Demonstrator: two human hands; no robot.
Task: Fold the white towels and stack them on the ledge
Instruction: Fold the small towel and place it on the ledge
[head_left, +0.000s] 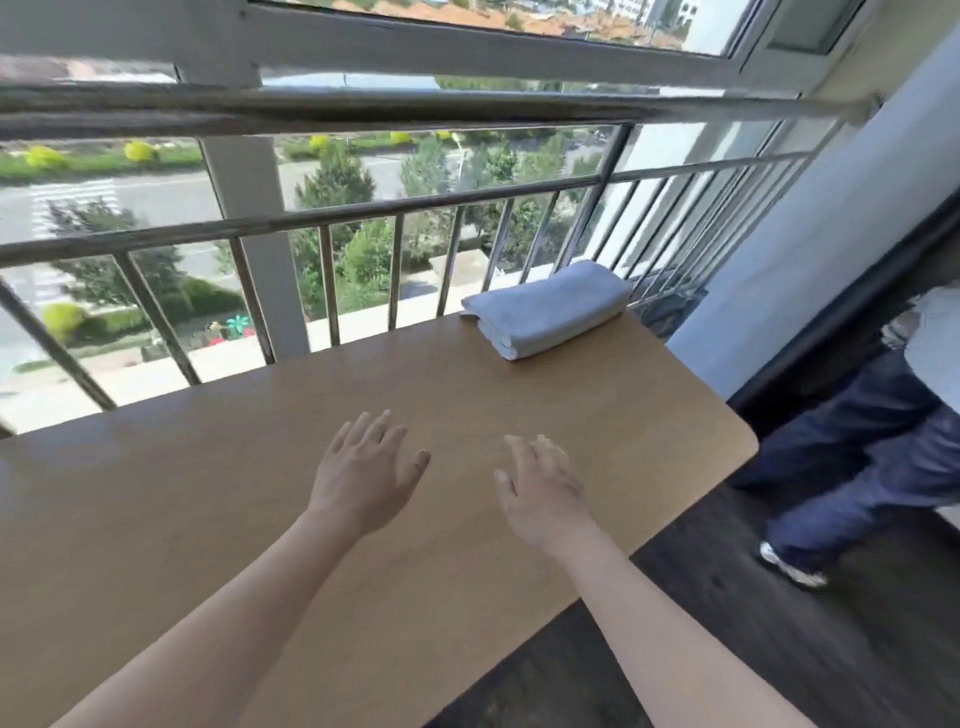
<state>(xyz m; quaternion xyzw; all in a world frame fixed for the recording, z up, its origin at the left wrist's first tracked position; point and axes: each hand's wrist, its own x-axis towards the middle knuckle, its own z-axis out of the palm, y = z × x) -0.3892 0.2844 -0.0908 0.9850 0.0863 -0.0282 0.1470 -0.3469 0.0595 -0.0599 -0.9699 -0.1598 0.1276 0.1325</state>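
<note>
We are holding both arms out over the wooden worktop (197, 499), palms facing down. Our left grip (363, 475) is lying spread, its fingers straight and slightly fanned, and it is holding nothing. Our right grip (545, 488) is sitting just beside it, a narrow gap apart, its fingers also loosely spread and pointing away from us, and it too is holding nothing. We cannot tell whether either palm is touching the wood or hovering just above it.

The folded white towel (550, 306) is lying at the far right corner of the worktop, well apart from both hands. It is resting flat, its layered folds are showing along the near left edge, and its far side is sitting just beside the metal railing (311, 221). We cannot tell whether this bundle is one towel or several.

The railing is running along the far edge of the worktop, with trees (332, 182) and a road (156, 200) showing through its bars below. To our right, another person (857, 467) in dark blue trousers and a white shoe (792, 569) is standing on the dark floor (727, 654), only partly in view.
</note>
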